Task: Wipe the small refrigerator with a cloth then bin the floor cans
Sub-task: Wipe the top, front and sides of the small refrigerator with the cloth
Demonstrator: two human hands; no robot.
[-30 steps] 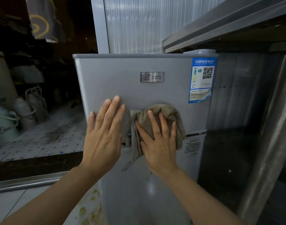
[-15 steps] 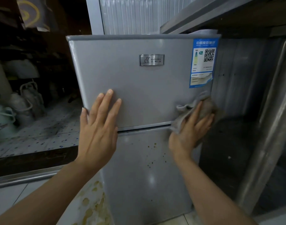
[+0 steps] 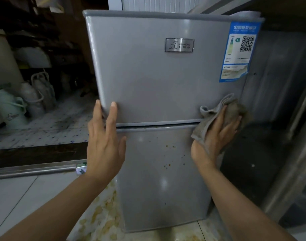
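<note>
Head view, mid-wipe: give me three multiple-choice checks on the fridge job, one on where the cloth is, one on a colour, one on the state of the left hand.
1. Where is the cloth?
A. on the fridge's top
B. at the right edge of the fridge front, by the seam between the doors
C. on the floor

2. What colour is the label's border at the upper door's top right?
A. blue
B. red
C. black

3. What is the left hand doing?
A. gripping a can
B. hanging at the side
C. resting on the fridge's left edge, fingers straight

Answers:
1 B: the right hand presses the cloth there against the refrigerator.
2 A: the label has a blue frame and header.
3 C: its fingers lie along the left edge at the door seam and hold nothing.
</note>
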